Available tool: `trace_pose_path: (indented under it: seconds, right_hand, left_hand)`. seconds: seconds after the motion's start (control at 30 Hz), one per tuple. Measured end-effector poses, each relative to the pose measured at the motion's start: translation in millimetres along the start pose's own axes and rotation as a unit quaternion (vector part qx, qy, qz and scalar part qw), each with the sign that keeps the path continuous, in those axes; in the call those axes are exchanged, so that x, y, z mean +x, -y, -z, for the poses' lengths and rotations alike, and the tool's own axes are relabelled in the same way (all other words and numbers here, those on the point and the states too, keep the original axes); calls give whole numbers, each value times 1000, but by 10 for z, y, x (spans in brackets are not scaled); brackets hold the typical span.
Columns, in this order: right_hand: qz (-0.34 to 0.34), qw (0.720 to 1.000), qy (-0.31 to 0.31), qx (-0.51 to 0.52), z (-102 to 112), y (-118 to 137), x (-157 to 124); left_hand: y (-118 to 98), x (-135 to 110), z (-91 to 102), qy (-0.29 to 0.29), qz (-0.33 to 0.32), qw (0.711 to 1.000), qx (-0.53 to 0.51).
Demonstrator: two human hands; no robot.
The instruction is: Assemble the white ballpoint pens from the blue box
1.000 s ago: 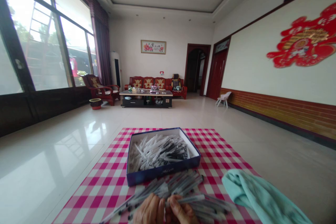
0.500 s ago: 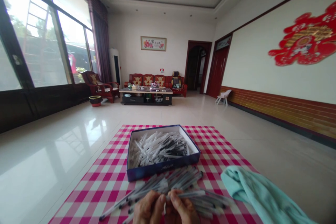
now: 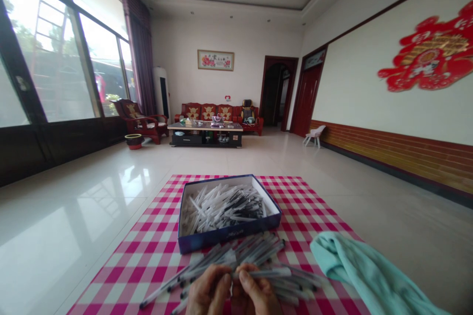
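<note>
My left hand (image 3: 209, 291) and my right hand (image 3: 255, 294) are close together at the bottom of the view, above a loose heap of clear ballpoint pens (image 3: 242, 254). My right hand pinches a clear pen (image 3: 266, 272) that runs off to the right. The fingers of my left hand curl close beside that pen's end, and what they hold is hidden. Just beyond the heap stands an open dark blue box (image 3: 225, 239), filled with many more pens (image 3: 221, 209).
A pink-and-white checked cloth (image 3: 148, 266) lies under everything on the glossy tiled floor (image 3: 81, 216). A crumpled turquoise towel (image 3: 354, 266) lies at the right. Far ahead are a coffee table (image 3: 205, 128) and a red sofa (image 3: 218, 113).
The view has tilted slightly, so the box sits a little higher. My hands have shifted slightly together, and the pen in my right hand now shows more plainly.
</note>
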State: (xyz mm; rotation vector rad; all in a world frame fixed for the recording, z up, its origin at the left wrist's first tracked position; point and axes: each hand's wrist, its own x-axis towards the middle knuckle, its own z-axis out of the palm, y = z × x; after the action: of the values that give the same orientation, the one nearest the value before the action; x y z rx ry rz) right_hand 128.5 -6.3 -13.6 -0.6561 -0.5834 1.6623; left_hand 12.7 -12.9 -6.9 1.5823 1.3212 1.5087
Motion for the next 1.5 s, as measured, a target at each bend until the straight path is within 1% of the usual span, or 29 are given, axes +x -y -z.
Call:
trace_pose_path:
  seconds: [0.07, 0.17, 0.27, 0.33, 0.43, 0.57, 0.77, 0.9, 1.03, 1.1, 1.2, 1.33, 1.43, 1.5]
  right_hand:
    - [2, 1000, -6, -22, 20, 16, 3]
    - [11, 1000, -11, -27, 29, 8, 9]
    - [20, 1000, 2, 2, -1, -17, 4]
    - [21, 999, 14, 22, -29, -29, -4]
    - [17, 999, 21, 34, -49, -33, -10]
    - [17, 1000, 7, 24, -20, -32, -4]
    - [11, 1000, -5, -4, -2, -42, 4]
    - [20, 1000, 2, -11, -17, -53, 6]
    - [18, 1000, 0, -1, 8, -60, 13]
    - [22, 1000, 7, 0, 33, -66, 21]
    - [24, 999, 14, -16, 62, -80, 35]
    - [19, 1000, 2, -23, 44, -75, 30]
    - [17, 999, 1, -27, 2, -27, 2]
    - [21, 999, -8, -43, -19, 11, -17]
  left_hand:
    - [11, 17, 1, 26, 19, 999, -17]
    - [6, 53, 20, 31, 44, 999, -9]
    - [-35, 75, 61, 28, 46, 998, 15]
    - [-70, 77, 90, 46, 60, 997, 22]
    - [-97, 64, 113, 67, 79, 995, 0]
    - [-70, 48, 95, 48, 55, 997, -25]
    - [-71, 71, 86, 39, 45, 998, 22]
    - [-125, 65, 104, 50, 46, 997, 44]
    - [-140, 35, 90, 33, 2, 999, 22]
    - [-124, 33, 83, 37, -4, 999, 15]
    - [-102, 56, 98, 55, 9, 998, 25]
    - [-108, 84, 140, 84, 46, 994, 54]
    - [-111, 72, 145, 70, 65, 995, 39]
    - [-106, 57, 133, 45, 54, 997, 22]
